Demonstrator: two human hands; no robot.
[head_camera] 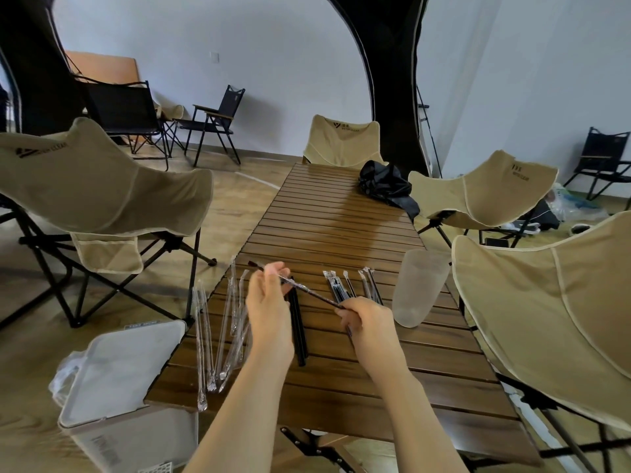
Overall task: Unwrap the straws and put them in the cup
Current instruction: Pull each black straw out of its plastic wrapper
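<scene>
Above the slatted wooden table (341, 227), both my hands hold one dark straw (314, 293) still in its clear wrapper. My left hand (269, 302) pinches its far end, where the straw tip sticks out past my fingers. My right hand (367, 322) grips the near end. Bare black straws (297, 332) lie on the table between my hands. Several wrapped straws (351, 288) lie in a row beyond my right hand. A frosted translucent cup (418, 288) stands upright at the table's right edge. Several empty clear wrappers (222, 332) lie along the left edge.
A white lidded bin (126, 370) stands on the floor at the table's near left corner. Beige folding chairs (99, 189) surround the table on the left, the right and the far end. A black bag (386, 184) sits at the table's far right.
</scene>
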